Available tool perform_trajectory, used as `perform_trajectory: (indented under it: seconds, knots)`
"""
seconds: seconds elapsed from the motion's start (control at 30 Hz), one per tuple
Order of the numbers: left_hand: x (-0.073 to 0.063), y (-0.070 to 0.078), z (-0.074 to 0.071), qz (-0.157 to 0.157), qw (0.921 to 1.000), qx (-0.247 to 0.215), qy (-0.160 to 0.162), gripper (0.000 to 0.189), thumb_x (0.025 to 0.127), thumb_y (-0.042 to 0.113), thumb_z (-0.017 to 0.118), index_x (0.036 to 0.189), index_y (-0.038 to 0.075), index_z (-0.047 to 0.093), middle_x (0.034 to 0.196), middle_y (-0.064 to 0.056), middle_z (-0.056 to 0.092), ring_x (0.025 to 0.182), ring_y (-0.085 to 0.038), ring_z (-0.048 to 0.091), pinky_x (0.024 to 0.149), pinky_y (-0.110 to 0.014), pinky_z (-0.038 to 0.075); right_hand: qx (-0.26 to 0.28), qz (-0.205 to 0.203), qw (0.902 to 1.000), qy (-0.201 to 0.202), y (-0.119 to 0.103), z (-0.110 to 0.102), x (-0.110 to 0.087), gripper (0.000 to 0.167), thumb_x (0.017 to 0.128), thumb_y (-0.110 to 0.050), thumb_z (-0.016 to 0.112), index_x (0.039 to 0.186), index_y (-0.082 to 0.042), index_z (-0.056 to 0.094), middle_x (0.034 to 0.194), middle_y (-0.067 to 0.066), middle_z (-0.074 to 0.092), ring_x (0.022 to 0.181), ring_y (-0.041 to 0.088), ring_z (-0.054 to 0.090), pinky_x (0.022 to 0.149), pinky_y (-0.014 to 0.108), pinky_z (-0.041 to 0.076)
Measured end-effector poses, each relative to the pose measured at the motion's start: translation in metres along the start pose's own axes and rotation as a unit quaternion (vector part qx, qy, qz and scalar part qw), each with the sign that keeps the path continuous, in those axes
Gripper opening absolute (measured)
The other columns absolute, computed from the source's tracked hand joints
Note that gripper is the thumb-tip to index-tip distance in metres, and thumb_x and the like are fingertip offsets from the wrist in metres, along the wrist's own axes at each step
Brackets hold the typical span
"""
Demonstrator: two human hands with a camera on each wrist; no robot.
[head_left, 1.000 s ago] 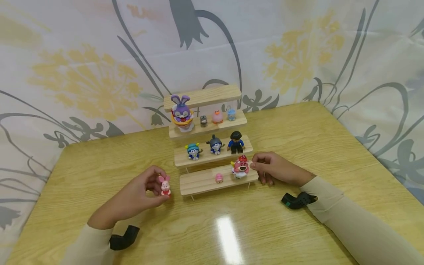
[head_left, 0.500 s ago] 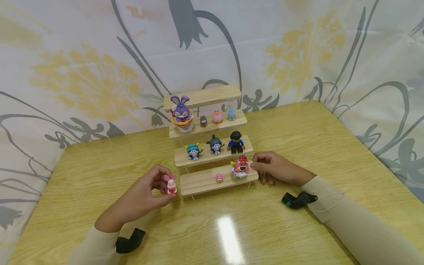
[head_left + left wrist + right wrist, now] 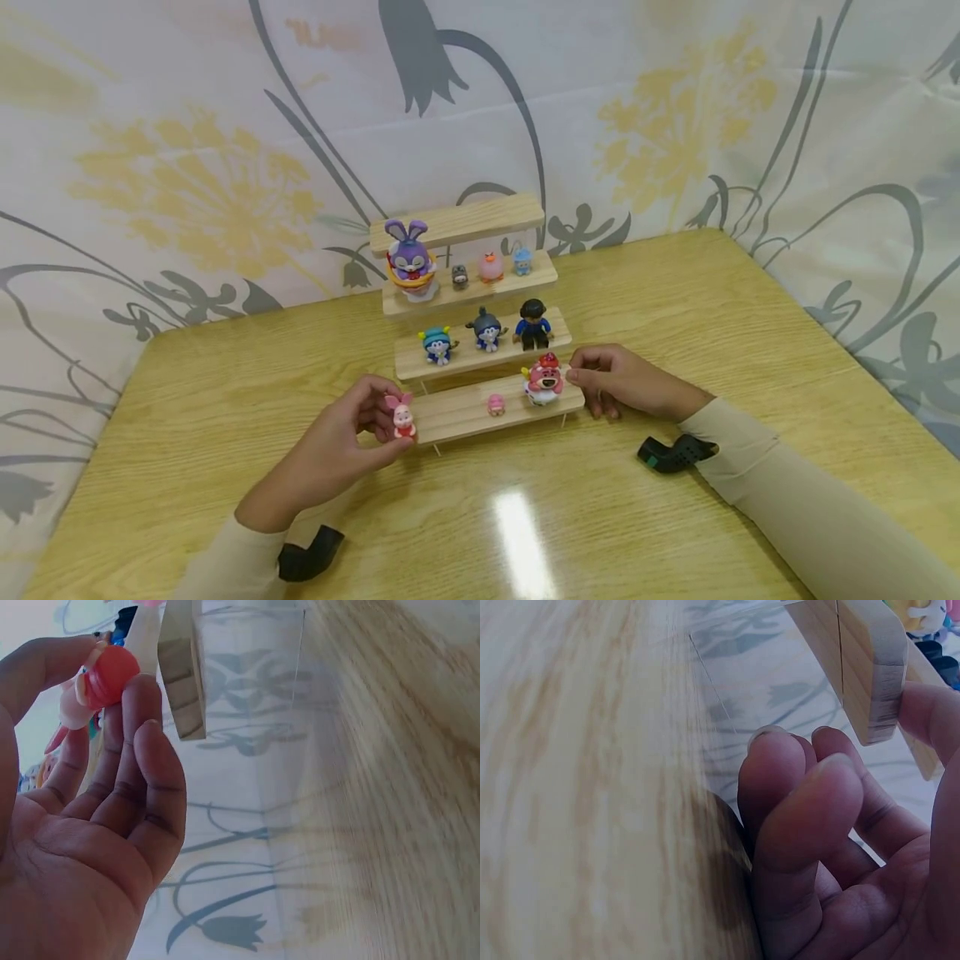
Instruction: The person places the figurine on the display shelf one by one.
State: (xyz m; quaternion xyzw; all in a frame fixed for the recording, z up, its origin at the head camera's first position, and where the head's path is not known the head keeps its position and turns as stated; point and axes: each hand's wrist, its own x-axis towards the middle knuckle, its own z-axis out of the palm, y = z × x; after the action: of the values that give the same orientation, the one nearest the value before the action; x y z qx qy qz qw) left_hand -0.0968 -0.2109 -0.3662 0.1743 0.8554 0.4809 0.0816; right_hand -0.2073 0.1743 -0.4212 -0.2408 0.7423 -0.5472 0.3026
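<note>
My left hand point(image 3: 341, 446) pinches a pink, long-eared piglet figurine point(image 3: 403, 420) between thumb and fingers. It is at the left end of the lowest wooden shelf point(image 3: 453, 413), overlapping that end in the head view. The left wrist view shows the figurine's red base point(image 3: 116, 673) in the fingertips, beside the shelf's end. My right hand point(image 3: 626, 383) rests at the shelf's other end, its thumb point(image 3: 928, 712) against the edge and its other fingers loosely curled below. Near that thumb sits a pink bear figurine point(image 3: 543, 382) with a red top. A tiny pink figurine point(image 3: 496, 405) stands mid-shelf.
Higher tiers of the stand hold a purple rabbit figurine point(image 3: 410, 262), a pink bird figurine point(image 3: 491, 267), a black-haired toy person point(image 3: 533, 325) and several others. The top board point(image 3: 457, 222) is bare. A patterned cloth point(image 3: 225, 183) hangs behind the wooden table point(image 3: 420, 533).
My left hand has moved right with the piglet figurine, from beside the stand to the lowest shelf's left end. My right hand has stayed in place.
</note>
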Motion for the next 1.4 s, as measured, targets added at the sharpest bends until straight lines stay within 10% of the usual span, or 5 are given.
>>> perform_trajectory:
  seconds: [1.4]
  knots:
    - [0.017, 0.005, 0.032, 0.020, 0.9867, 0.134, 0.089, 0.045, 0.083, 0.018, 0.083, 0.122, 0.017, 0.061, 0.098, 0.003, 0.065, 0.062, -0.002, 0.049, 0.050, -0.020, 0.042, -0.014, -0.001, 0.9999, 0.005, 0.003, 0.001, 0.001, 0.030, 0.106, -0.031, 0.052, 0.101, -0.002, 0.059, 0.067, 0.010, 0.059, 0.047, 0.014, 0.052, 0.046, 0.033, 0.051]
